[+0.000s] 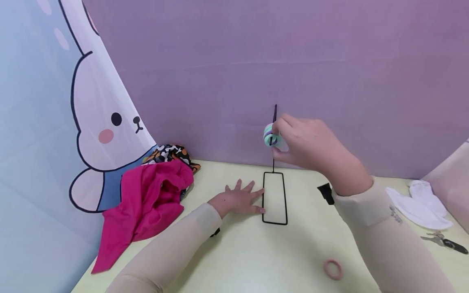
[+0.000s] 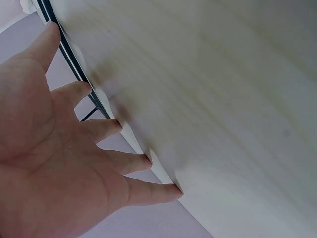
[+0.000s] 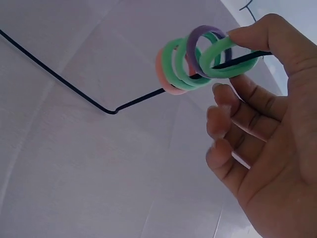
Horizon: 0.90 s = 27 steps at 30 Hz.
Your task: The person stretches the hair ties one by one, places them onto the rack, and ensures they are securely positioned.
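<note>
At the far left hangs a bunny curtain (image 1: 91,122), and below it a pink cloth (image 1: 146,203) lies crumpled on the table (image 1: 234,260), with a patterned cloth (image 1: 170,154) just behind it against the purple wall (image 1: 256,61).

Your left hand (image 1: 239,200) lies flat on the table, palm down, fingers straight and spread apart; the fingertips (image 2: 171,191) touch the left side of the stand's rectangular wire base (image 1: 275,198). The left wrist view shows the same spread fingers at the table edge with the black wire beside them.

From the far end of the base a thin rod (image 1: 275,112) rises upright. Your right hand (image 1: 311,148) is up at that rod, thumb and forefinger pinching the outermost green ring of a stack of hair ties (image 1: 271,136) threaded on it. The right wrist view shows the ties (image 3: 198,62) in a row on the rod: peach, green, green, purple, green, the last one held at your fingertips, the other fingers loosely curled below.

Right of your right forearm, a small black piece (image 1: 326,193) lies on the table. Nearer you, a pink tie (image 1: 332,269) lies alone. At the far right are a white cloth (image 1: 421,205) and scissors (image 1: 445,241).
</note>
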### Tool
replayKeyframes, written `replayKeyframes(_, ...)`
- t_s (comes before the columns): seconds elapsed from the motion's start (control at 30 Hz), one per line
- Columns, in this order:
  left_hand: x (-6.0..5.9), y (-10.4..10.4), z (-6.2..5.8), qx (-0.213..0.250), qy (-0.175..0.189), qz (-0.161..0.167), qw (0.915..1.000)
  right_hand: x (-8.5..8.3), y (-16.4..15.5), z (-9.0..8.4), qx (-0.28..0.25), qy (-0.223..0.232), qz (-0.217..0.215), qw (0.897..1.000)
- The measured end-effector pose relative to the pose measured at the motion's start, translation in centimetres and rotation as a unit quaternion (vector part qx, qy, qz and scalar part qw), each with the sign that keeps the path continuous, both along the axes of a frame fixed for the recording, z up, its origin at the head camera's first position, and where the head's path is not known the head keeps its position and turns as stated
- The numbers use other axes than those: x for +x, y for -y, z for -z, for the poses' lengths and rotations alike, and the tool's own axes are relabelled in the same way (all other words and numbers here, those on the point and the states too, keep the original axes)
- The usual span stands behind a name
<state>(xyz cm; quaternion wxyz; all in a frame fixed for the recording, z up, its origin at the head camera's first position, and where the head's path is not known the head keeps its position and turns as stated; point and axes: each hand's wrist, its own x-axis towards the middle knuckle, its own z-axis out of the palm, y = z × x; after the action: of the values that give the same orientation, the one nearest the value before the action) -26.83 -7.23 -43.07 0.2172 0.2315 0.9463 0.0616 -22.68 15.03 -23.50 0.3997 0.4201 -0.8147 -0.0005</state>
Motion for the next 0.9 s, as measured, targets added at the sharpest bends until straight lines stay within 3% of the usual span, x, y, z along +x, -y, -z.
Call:
replayKeyframes(0.33, 0.0, 0.0, -0.2, 0.002, 0.006, -0.003, 1.0000, -0.3, 0.1, 0.0, -0.011, -0.017, 0.052, 0.998)
replayKeyframes(0.57, 0.0, -0.1, -0.2, 0.005, 0.005, -0.002, 1.0000, 2.2, -1.6, 0.1, -0.029, 0.050, 0.104, 0.993)
replayKeyframes(0.9, -0.4, 0.0, 0.4, 0.005, 0.007, -0.004, 1.0000, 5.4, -6.0, 2.0, -0.087, 0.164, 0.125, 0.975)
